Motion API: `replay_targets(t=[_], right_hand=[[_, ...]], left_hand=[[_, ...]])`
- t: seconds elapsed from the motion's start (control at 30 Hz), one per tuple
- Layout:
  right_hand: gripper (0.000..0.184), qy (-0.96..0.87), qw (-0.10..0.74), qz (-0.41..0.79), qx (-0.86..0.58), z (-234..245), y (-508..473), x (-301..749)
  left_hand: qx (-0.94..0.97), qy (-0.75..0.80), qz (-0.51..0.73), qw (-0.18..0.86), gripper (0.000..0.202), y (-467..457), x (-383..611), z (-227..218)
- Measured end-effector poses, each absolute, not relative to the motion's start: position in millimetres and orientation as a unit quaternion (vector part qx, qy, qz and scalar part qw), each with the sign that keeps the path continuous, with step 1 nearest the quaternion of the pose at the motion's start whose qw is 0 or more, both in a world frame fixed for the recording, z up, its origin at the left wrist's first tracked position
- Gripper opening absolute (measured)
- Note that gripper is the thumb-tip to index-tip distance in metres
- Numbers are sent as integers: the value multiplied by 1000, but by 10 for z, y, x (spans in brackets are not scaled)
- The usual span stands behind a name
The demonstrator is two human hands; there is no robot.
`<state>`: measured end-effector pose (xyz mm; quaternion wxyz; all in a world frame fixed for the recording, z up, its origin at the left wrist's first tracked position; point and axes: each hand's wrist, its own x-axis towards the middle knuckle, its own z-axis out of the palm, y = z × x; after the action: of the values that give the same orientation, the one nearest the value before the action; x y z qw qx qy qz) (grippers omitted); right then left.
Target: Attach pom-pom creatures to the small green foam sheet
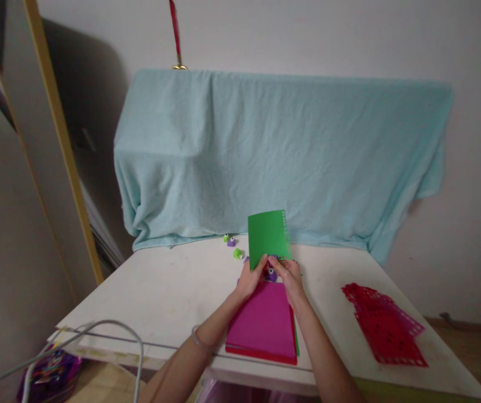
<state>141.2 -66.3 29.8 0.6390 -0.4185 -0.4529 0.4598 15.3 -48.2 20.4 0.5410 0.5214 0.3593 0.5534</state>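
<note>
A green sheet of paper [267, 232] stands raised above the table, with a row of punched holes down its right edge and some near its lower edge. My left hand [250, 278] is closed on its lower left corner. At the bottom edge, my right hand [289, 274] is closed, its thumb on a small purple paper punch [272, 259] partly hidden by the fingers. Just below the hands sits another purple punch with an eye [271, 274]. Under my wrists lies a stack of magenta paper [261, 324] with red and green sheets beneath.
Small green [238, 253] and purple [231, 242] punches with eyes lie at the table's back. Red hole-punched sheets [387, 330] lie at the right on the white table [173, 296]. A light blue cloth [282, 145] hangs behind. A grey cable [110, 322] loops at the front left.
</note>
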Motion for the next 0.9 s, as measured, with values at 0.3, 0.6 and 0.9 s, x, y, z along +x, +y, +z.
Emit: replay_targets(t=[0.3,0.6,0.9], right_hand=[[35,-444,656,430,-434,285,-637,1416],[36,-406,703,440,-384,256,-593,1482],[44,-304,761,447,-360,266,-552,1618]], left_hand=[[560,381,594,434,42,-356,76,161],[589,369,572,436,37,-345,100,169],[540,386,557,499,38,-215,98,70]])
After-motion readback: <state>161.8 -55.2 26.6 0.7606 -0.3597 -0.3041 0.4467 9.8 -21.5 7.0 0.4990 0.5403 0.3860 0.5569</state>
